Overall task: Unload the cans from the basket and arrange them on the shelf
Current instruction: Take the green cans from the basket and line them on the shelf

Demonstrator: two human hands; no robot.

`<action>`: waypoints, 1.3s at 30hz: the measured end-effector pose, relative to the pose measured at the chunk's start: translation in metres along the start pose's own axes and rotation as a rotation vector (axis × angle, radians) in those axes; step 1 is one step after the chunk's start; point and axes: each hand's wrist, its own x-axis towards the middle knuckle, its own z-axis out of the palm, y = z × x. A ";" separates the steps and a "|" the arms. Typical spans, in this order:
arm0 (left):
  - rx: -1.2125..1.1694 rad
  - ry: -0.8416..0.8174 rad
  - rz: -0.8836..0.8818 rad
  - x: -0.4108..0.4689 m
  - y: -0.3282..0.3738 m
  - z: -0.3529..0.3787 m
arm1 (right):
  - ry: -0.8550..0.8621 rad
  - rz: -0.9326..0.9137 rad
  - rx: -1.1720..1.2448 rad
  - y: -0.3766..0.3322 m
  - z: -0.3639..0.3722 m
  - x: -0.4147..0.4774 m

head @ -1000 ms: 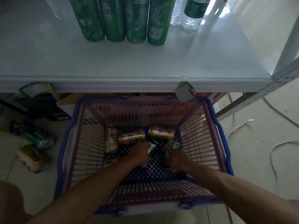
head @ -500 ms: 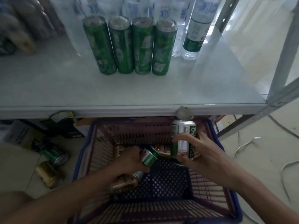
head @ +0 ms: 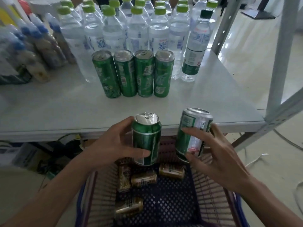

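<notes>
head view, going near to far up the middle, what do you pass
gold cans lying in the basket → green can in the left hand → shelf front edge → row of four tall green cans → water bottles

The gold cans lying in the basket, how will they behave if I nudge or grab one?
The gold cans lie on their sides on the basket floor, so a nudge would probably roll them. They look like thin metal, likely stiff but dentable if squeezed. Whether they are full or empty cannot be told, so weight is uncertain.
</notes>
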 end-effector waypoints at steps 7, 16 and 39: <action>-0.047 0.201 0.147 0.032 0.002 0.003 | 0.228 0.037 -0.006 0.001 -0.003 0.020; 0.047 0.381 0.313 0.096 0.028 0.038 | 0.410 0.232 0.617 0.006 -0.016 0.055; 0.486 0.615 0.242 0.150 -0.008 0.082 | 0.358 0.556 0.232 0.068 -0.030 0.096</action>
